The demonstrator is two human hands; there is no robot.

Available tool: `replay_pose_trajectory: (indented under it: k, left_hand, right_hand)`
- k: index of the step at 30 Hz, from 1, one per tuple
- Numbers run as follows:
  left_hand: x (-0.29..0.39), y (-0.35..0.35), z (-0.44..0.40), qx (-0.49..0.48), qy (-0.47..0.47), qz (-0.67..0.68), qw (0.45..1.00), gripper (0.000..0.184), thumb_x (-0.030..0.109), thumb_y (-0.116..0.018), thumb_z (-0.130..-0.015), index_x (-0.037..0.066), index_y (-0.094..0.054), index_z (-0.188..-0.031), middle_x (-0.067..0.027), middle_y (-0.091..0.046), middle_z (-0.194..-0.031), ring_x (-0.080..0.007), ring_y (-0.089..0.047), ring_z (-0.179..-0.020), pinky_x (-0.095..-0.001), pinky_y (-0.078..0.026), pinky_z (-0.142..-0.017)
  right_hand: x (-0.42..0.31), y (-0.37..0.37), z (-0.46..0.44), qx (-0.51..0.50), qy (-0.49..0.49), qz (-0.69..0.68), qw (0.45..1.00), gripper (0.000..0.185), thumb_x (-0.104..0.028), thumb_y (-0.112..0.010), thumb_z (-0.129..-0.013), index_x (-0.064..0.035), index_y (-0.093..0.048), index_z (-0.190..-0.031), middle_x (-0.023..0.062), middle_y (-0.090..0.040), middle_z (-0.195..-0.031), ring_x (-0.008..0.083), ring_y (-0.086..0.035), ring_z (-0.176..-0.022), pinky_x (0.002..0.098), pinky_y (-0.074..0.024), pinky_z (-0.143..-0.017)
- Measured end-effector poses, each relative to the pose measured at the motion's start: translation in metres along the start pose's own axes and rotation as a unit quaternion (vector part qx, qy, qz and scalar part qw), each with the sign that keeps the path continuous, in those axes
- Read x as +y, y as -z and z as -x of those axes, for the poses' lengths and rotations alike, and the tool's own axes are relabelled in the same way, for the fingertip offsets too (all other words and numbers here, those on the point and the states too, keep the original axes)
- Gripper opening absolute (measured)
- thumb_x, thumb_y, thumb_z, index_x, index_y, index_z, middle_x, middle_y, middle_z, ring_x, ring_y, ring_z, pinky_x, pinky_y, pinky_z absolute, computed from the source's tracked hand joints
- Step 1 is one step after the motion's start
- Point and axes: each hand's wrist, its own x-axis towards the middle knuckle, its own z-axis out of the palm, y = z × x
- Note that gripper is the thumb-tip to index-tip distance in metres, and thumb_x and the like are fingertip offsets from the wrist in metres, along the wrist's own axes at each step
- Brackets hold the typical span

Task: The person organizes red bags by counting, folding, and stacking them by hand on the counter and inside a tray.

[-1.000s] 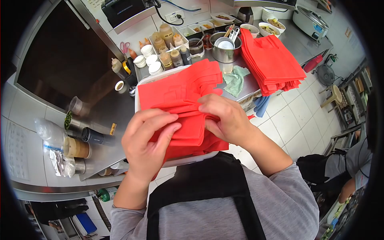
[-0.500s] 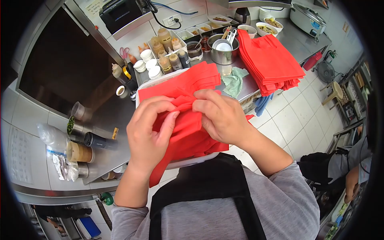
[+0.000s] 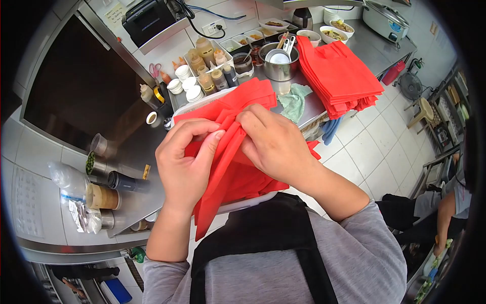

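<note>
Between my two hands is a red fabric bag [image 3: 221, 167], bunched into long folds that hang down toward my apron. My left hand [image 3: 187, 157] pinches its left side between thumb and fingers. From the right, my right hand [image 3: 273, 142] grips the gathered folds, and its fingertips are partly hidden in the cloth. More red bags [image 3: 253, 96] lie beneath, over a white plastic bin [image 3: 248, 203] whose rim shows near my apron. To the right, a neat stack of flat red bags [image 3: 339, 76] rests on the steel counter.
Behind the bin stand sauce bottles [image 3: 205, 50], stacked white cups [image 3: 194, 93] and a steel pot [image 3: 280, 68] with utensils. A green cloth [image 3: 295, 103] lies beside the bag stack. Containers [image 3: 103, 196] line the left counter. A co-worker's arm [image 3: 445, 218] is at far right.
The bag between my hands has been drawn into a narrower, longer bundle of folds. My right hand has turned and closed further over it, while my left hand has shifted slightly left.
</note>
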Motion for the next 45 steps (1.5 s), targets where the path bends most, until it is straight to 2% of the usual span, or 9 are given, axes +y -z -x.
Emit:
replay_pose_trajectory:
  k: [2, 14, 16, 19, 23, 25, 31, 37, 45]
  left_hand:
    - [0.002, -0.003, -0.002, 0.044, -0.004, 0.006, 0.999, 0.011, -0.004, -0.071, -0.078, -0.002, -0.068, -0.088, -0.0094, -0.068, -0.085, -0.0137, -0.062, -0.074, -0.0251, -0.05, -0.07]
    - [0.001, -0.005, 0.004, 0.045, -0.03, -0.042, 0.998, 0.016, -0.003, -0.072, -0.077, 0.0, -0.066, -0.09, -0.0086, -0.067, -0.087, -0.016, -0.063, -0.074, -0.0258, -0.05, -0.07]
    - [-0.001, -0.006, 0.005, 0.05, -0.03, -0.038, 0.998, 0.016, -0.003, -0.072, -0.077, 0.0, -0.065, -0.09, -0.0086, -0.067, -0.087, -0.0161, -0.063, -0.075, -0.026, -0.051, -0.07]
    - [-0.005, -0.007, 0.005, 0.056, -0.036, -0.029, 0.997, 0.016, -0.004, -0.072, -0.077, 0.0, -0.064, -0.09, -0.0087, -0.067, -0.088, -0.016, -0.063, -0.075, -0.0261, -0.051, -0.07]
    - [-0.009, -0.008, 0.004, 0.07, -0.041, -0.008, 0.997, 0.016, -0.005, -0.071, -0.078, -0.001, -0.064, -0.091, -0.0087, -0.067, -0.088, -0.015, -0.063, -0.076, -0.0255, -0.051, -0.071]
    - [-0.01, -0.008, 0.004, 0.069, -0.029, 0.007, 0.997, 0.015, -0.005, -0.07, -0.078, -0.001, -0.064, -0.091, -0.0083, -0.067, -0.088, -0.0141, -0.063, -0.076, -0.0253, -0.051, -0.071]
    - [-0.009, -0.003, 0.005, 0.028, 0.012, 0.054, 0.998, 0.014, -0.008, -0.065, -0.083, -0.003, -0.062, -0.096, -0.0067, -0.065, -0.093, -0.0105, -0.062, -0.084, -0.0238, -0.051, -0.077]
    - [-0.006, -0.001, 0.005, -0.003, 0.024, 0.08, 0.997, 0.014, -0.009, -0.062, -0.086, -0.004, -0.059, -0.099, -0.0064, -0.062, -0.096, -0.009, -0.06, -0.088, -0.0221, -0.049, -0.08]
    - [-0.004, 0.001, 0.006, -0.009, 0.052, 0.104, 0.993, 0.016, -0.008, -0.065, -0.085, -0.003, -0.059, -0.1, -0.0066, -0.062, -0.097, -0.0095, -0.06, -0.088, -0.0226, -0.049, -0.081]
  right_hand:
    - [-0.001, 0.0, -0.001, -0.004, -0.004, 0.001, 1.0, 0.03, -0.012, -0.067, -0.076, -0.0063, -0.05, -0.099, 0.0101, -0.052, -0.087, 0.0291, -0.061, -0.076, 0.0407, -0.0488, -0.063]
    - [0.0, -0.006, 0.0, -0.008, -0.029, -0.049, 0.998, 0.031, -0.001, -0.065, -0.075, -0.0016, -0.05, -0.103, 0.0146, -0.054, -0.099, 0.0357, -0.06, -0.079, 0.041, -0.0499, -0.065]
    - [0.003, -0.012, -0.001, 0.111, 0.013, -0.089, 0.99, 0.033, -0.006, -0.067, -0.078, -0.0079, -0.052, -0.108, 0.0099, -0.055, -0.097, 0.0279, -0.063, -0.075, 0.0392, -0.0495, -0.061]
    - [0.008, -0.015, 0.001, 0.122, 0.071, -0.082, 0.986, 0.034, -0.004, -0.068, -0.077, -0.0133, -0.057, -0.108, 0.0071, -0.055, -0.105, 0.023, -0.062, -0.075, 0.0373, -0.0482, -0.064]
    - [0.007, -0.014, 0.0, 0.1, 0.051, -0.114, 0.987, 0.029, -0.004, -0.068, -0.078, -0.0167, -0.061, -0.103, 0.0063, -0.053, -0.11, 0.0206, -0.061, -0.079, 0.0362, -0.0467, -0.068]
    - [0.006, -0.013, 0.0, 0.079, 0.017, -0.194, 0.978, 0.02, -0.004, -0.067, -0.08, -0.0113, -0.061, -0.098, 0.0084, -0.053, -0.108, 0.0222, -0.06, -0.084, 0.0359, -0.0476, -0.069]
    - [0.007, -0.009, -0.005, 0.109, 0.015, -0.2, 0.974, 0.015, -0.004, -0.065, -0.081, -0.0024, -0.052, -0.086, 0.0115, -0.052, -0.105, 0.0253, -0.06, -0.076, 0.0341, -0.05, -0.066]
    - [0.004, -0.01, -0.008, 0.105, 0.007, -0.159, 0.982, 0.019, -0.004, -0.066, -0.079, -0.003, -0.047, -0.08, 0.0127, -0.053, -0.101, 0.0277, -0.059, -0.073, 0.0355, -0.0499, -0.057]
    - [0.004, -0.012, -0.009, 0.104, 0.019, -0.155, 0.982, 0.022, -0.004, -0.068, -0.078, -0.0028, -0.046, -0.08, 0.0126, -0.052, -0.098, 0.0289, -0.058, -0.075, 0.0367, -0.0496, -0.058]
